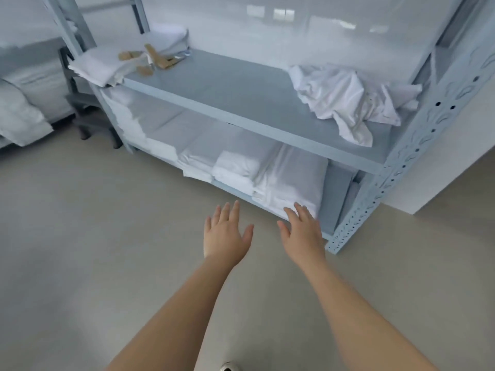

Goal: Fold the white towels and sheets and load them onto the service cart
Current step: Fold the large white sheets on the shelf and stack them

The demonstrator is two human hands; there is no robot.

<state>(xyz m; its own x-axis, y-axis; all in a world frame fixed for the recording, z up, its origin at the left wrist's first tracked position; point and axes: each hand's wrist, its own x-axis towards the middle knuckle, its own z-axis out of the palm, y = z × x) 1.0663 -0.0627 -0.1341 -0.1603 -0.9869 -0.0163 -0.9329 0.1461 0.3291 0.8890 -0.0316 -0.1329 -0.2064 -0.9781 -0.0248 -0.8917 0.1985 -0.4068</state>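
Two bare arms reach out over the grey floor. The left hand is spread flat and holds nothing. The right hand is flat too, with its fingertips at the edge of the folded white sheets on the bottom shelf; I cannot tell if they touch. The hands are apart. Higher up, a crumpled white sheet lies on the middle shelf of the blue rack, at its right end. At its far left end are folded towels and some tan wooden pieces.

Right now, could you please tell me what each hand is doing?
Left hand: open, holding nothing.
Right hand: open, holding nothing, by the folded linen.
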